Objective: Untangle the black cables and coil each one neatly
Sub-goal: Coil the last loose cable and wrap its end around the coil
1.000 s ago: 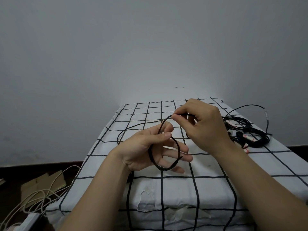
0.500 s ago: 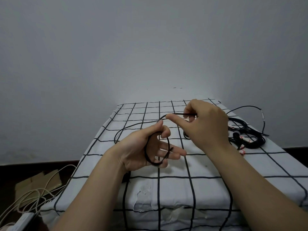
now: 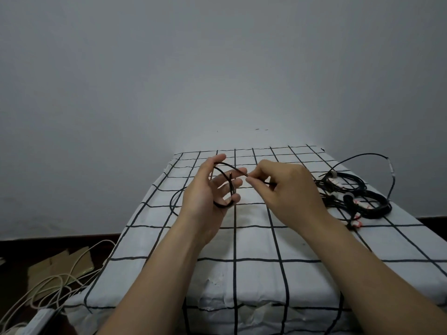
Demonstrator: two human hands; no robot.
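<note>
on the floor at far left, white cords (image 3: 48, 284) lie over cardboard (image 3: 60, 263), apart from the job. on the checked cloth (image 3: 254, 238), a slack loop of the cable (image 3: 171, 202) lies just left of the left hand (image 3: 203, 189). that hand is raised above the cloth with its thumb up and fingers loosely curved. the coil (image 3: 221, 204) hangs through it from thumb crook to little finger, held lightly, not clamped. the right hand (image 3: 285, 187), just beside it, pinches the cable's run between thumb and forefinger, near the left fingertips. well to the right sits the pile (image 3: 381, 210) of other black cables, tangled, with white-and-red tags.

the step in hand looks like laying another turn onto the coil. the left hold is loose, so a tug from the right hand could slip turns off the fingers and spill the coil. the slack loop could twist or kink as it feeds in. whether the cable joins the pile cannot be told; if it does, pulling would drag the pile.
</note>
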